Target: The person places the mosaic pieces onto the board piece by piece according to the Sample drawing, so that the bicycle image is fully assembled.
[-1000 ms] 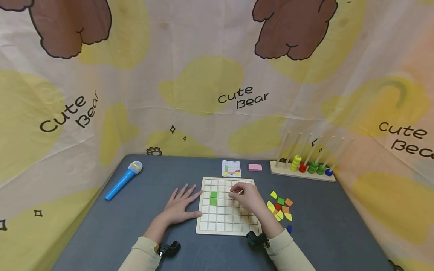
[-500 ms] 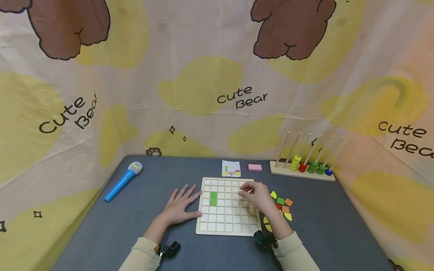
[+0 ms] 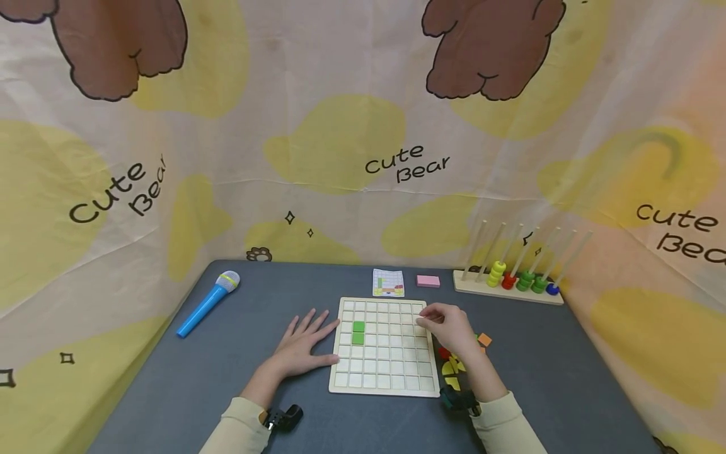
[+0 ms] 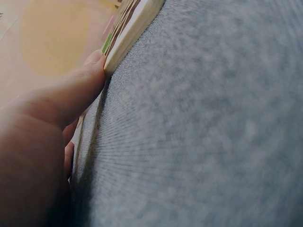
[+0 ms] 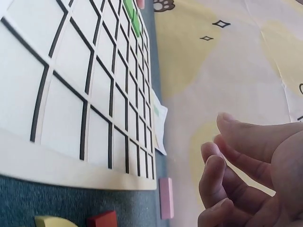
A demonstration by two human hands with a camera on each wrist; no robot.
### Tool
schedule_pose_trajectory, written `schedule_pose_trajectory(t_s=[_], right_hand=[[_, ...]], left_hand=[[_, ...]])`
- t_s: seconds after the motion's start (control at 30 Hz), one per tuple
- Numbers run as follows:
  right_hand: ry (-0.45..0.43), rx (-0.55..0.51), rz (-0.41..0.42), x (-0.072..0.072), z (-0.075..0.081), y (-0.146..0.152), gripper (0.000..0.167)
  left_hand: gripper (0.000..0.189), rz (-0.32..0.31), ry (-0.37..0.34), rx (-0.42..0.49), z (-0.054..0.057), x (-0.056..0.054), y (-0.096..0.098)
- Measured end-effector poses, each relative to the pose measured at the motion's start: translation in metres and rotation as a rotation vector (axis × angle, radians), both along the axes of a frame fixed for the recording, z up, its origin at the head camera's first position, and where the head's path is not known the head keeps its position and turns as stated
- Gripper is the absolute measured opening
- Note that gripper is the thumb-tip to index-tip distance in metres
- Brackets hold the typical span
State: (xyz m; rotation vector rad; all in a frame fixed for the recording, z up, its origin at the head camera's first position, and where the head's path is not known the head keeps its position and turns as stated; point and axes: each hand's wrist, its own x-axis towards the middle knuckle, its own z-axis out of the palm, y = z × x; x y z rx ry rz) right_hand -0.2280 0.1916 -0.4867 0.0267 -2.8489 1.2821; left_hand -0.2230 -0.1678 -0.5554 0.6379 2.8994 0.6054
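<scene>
My left hand [image 3: 305,346] is resting spread, right hand [image 3: 450,329] hovering slack and empty: board [image 3: 391,366] holding 2 green squares [image 3: 358,326], loose pieces [image 3: 449,367] remaining.

Your right hand [image 3: 450,329] has moved rightward from above the grid board [image 3: 382,353] to its right edge. Your forearm [image 3: 489,378] now covers more of the loose pieces behind it, and uncovers a red piece [image 3: 443,354] beside the board.

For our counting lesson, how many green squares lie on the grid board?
2: the far green square and, in front, the near green square, both on the left of the grid board. The right hand hides part of its right edge.
</scene>
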Motion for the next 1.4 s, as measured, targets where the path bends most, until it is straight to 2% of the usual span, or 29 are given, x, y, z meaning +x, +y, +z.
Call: schedule_pose_trajectory(t_s=[0.1,0.3,0.7,0.93,1.13,1.27,1.4], right_hand=[[-0.007,0.004,-0.01,0.001,-0.001,0.006,0.016],[0.0,-0.017,-0.021,0.001,-0.001,0.016,0.019],[-0.023,0.014,-0.069,-0.003,-0.011,0.052,0.025],[-0.051,0.028,-0.109,-0.003,-0.015,0.068,0.027],[-0.079,0.035,-0.121,-0.004,-0.02,0.077,0.026],[-0.086,0.057,-0.127,-0.006,-0.024,0.08,0.026],[-0.084,0.133,-0.135,-0.007,-0.028,0.083,0.029]], left_hand=[[0.088,-0.004,-0.007,-0.008,0.0,0.001,0.0],[0.088,-0.001,0.03,0.013,-0.004,0.0,-0.001],[0.087,-0.001,-0.01,-0.034,0.002,-0.002,0.001],[0.087,0.001,0.006,-0.008,-0.001,-0.001,0.001],[0.088,0.007,-0.009,-0.03,-0.002,-0.001,0.001],[0.088,0.005,-0.014,-0.026,0.0,-0.001,0.001],[0.088,0.004,-0.019,-0.03,0.001,-0.001,0.001]])
